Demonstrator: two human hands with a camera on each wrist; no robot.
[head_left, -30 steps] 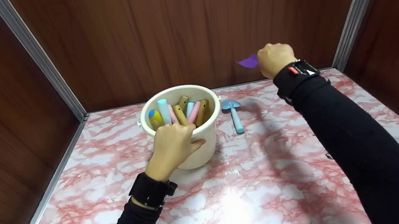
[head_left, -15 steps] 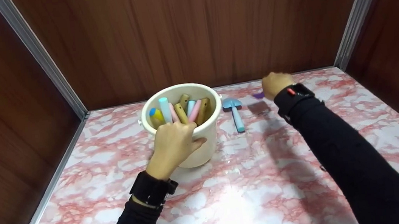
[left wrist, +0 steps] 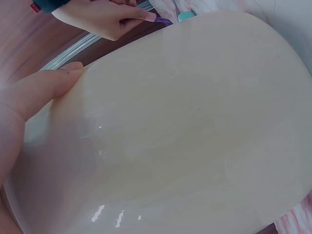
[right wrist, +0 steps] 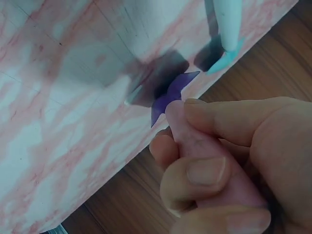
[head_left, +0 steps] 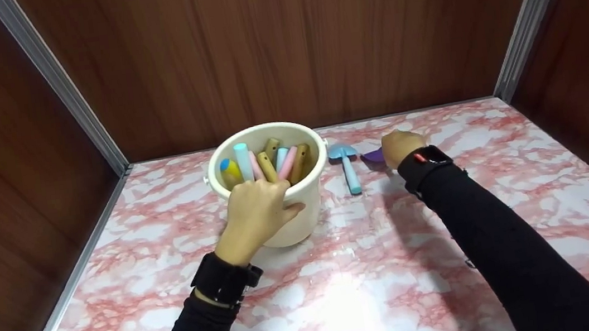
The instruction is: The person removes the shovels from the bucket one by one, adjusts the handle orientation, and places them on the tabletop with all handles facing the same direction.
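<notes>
A cream bucket (head_left: 293, 224) stands on the marbled table left of centre, with several coloured handles (head_left: 266, 166) sticking up inside it. My left hand (head_left: 255, 209) grips its near rim, and the thumb (left wrist: 53, 87) lies along the outer wall in the left wrist view. To the right, my right hand (head_left: 403, 146) holds a toy shovel by its pink handle (right wrist: 195, 139), fingers wrapped round it. The purple blade (head_left: 374, 157) points left, low over the table. Close beside that blade lies a blue toy shovel (head_left: 349, 173), its handle towards me.
Dark wood panels (head_left: 258, 52) enclose the table at the back and both sides. Grey metal strips (head_left: 524, 19) run up the corners. The pink and white table top (head_left: 311, 298) stretches in front of the bucket.
My right hand has come down with the pink-handled toy shovel, from in front of the back panel to just over the table by the blue one. The left hand keeps its grip.
</notes>
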